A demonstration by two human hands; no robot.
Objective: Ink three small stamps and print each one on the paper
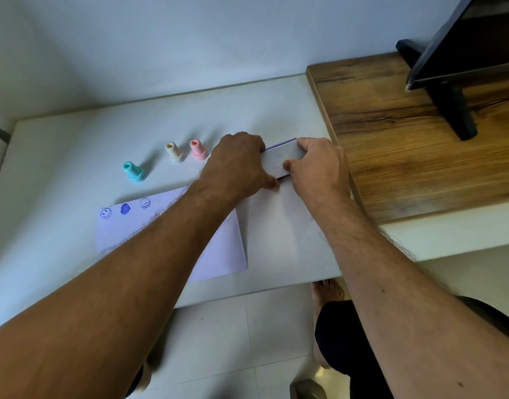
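Both hands closed on the ink pad case point(279, 161), left hand point(236, 165) over one end, right hand point(319, 165) pinching the other

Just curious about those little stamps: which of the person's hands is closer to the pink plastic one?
Left. The left hand sits just right of the pink plastic stamp, nearly touching; the right hand lies farther right, past the flat grey ink pad case.

On the paper point(172, 240) sit three blue prints, one ringing a tiny word too small to read.
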